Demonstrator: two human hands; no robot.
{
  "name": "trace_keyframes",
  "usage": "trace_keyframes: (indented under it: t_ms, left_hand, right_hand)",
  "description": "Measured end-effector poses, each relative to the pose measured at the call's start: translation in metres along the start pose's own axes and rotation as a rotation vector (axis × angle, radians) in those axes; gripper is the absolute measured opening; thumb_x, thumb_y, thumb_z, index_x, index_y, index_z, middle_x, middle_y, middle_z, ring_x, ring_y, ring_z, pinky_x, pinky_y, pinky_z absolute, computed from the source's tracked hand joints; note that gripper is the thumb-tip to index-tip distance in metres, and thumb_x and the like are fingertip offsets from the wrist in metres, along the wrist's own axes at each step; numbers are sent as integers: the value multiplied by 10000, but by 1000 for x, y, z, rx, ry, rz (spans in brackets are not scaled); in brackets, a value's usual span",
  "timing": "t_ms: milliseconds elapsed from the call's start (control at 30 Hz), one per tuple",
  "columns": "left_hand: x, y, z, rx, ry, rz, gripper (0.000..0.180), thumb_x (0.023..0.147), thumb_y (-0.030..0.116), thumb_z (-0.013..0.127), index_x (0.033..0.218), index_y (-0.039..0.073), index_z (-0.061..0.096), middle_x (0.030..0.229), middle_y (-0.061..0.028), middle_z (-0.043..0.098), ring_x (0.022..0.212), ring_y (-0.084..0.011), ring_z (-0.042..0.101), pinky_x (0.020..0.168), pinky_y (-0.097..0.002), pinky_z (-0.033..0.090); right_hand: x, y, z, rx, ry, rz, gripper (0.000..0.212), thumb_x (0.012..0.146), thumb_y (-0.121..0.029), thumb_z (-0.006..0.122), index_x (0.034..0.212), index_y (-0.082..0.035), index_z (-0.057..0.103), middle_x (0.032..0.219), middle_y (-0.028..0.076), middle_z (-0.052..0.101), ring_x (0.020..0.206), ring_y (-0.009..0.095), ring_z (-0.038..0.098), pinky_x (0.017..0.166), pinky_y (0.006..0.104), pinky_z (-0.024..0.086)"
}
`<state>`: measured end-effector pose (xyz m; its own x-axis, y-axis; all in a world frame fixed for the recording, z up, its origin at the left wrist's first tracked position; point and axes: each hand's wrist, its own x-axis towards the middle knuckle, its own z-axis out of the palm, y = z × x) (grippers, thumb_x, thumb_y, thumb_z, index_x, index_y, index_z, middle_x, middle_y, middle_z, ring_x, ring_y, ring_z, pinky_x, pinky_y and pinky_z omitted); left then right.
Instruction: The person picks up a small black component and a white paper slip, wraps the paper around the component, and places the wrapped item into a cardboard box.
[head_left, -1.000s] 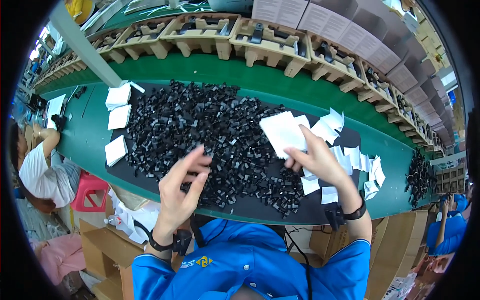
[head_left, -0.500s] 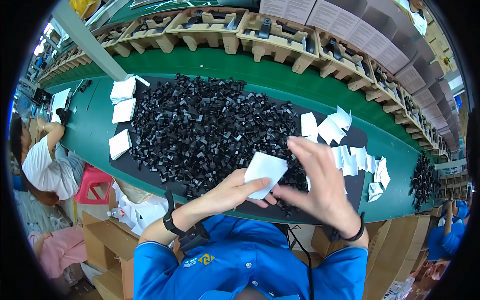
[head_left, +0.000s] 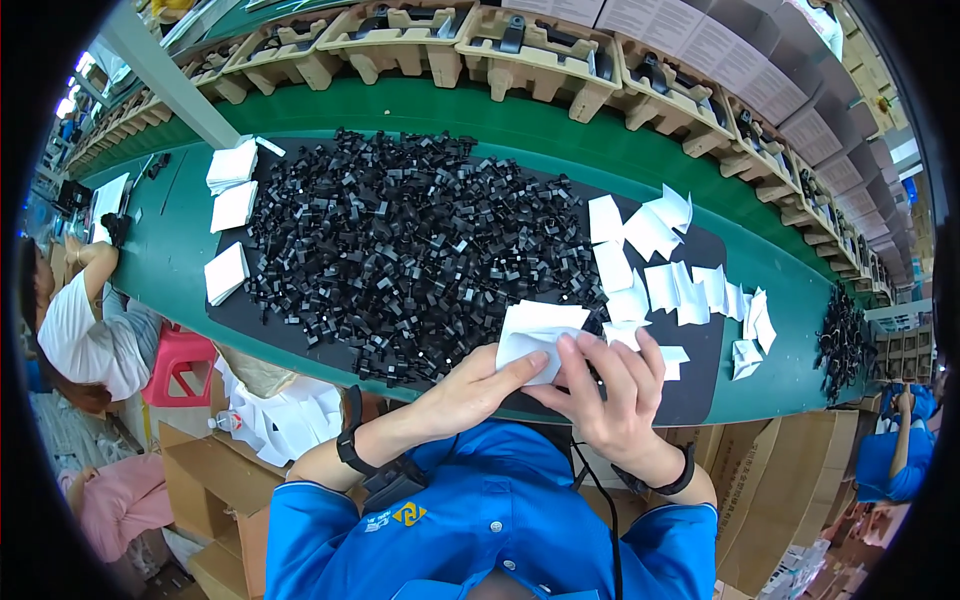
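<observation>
Paper [head_left: 520, 342]: a small white wad of sheets between my two sets of fingers, above the near edge of the mat, its top sheet lifted in a bend.
Left fingers [head_left: 524, 369]: pinching the wad, thumb laid on top, the others mostly hidden beneath.
Right fingers [head_left: 612, 372]: curled, tips together at the wad's right edge; whether they nip a sheet I can't tell.
Black parts [head_left: 410, 240]: a broad heap of small pieces, beyond my fingers and off to their left.
Loose sheets [head_left: 690, 300]: bent white papers scattered right of my fingers and beyond them, some overlapping.
Paper stacks [head_left: 227, 273]: three, well left of my fingers, past the heap.
Mat [head_left: 705, 375]: dark, under the heap, showing bare right of my fingers.
Surface [head_left: 165, 265]: green, running out both ways from my fingers.
Dark cluster [head_left: 843, 345]: far right of my fingers, on the green.
Trays [head_left: 540, 70]: a row of brown moulded ones beyond the heap, dark pieces inside.
Cardboard box [head_left: 205, 490]: open, down to the left of my fingers.
</observation>
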<state>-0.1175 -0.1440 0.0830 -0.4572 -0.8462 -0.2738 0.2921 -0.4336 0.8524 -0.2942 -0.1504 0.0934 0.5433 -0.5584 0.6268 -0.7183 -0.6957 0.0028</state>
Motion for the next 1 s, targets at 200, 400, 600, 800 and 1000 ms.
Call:
trace_keyframes:
  t_ms: [200,400,600,800,1000]
  left_hand:
    - [-6,-2,-6,160,-128,-32,346,981,140,420,1279,-28,468,1207,-125,562,1088,-171,553,919,-302,461]
    - [-17,8,-22,12,-167,-249,418,895,76,565,1292,-16,476,1177,-125,595,1009,-179,608,856,-297,499]
    - [-18,3,-20,475,-264,-75,515,729,122,767,1200,23,584,1037,-80,657,900,-133,633,774,-283,514]
    - [-21,19,-46,480,64,-67,486,732,97,765,1185,48,596,943,-42,664,855,-69,599,778,-236,491]
    - [-32,14,-51,355,269,-47,356,647,43,803,953,-31,637,777,-36,659,713,-80,599,686,-226,480]
  right_hand:
    - [25,17,-26,432,-207,200,367,675,-225,792,975,-63,656,991,78,608,851,249,583,846,409,492]
    - [52,28,-40,1103,-878,368,238,769,-119,700,982,-31,640,862,116,642,743,254,649,717,361,541]
    - [71,20,-16,864,-1511,-126,230,773,-62,663,999,-32,635,936,129,654,876,276,664,693,338,550]
    - [64,62,31,516,-411,38,305,776,-127,662,1072,-65,622,852,77,587,717,254,624,590,341,518]
    - [58,60,86,96,-599,-23,297,761,-85,602,1057,-65,618,881,58,555,795,217,606,573,322,509]
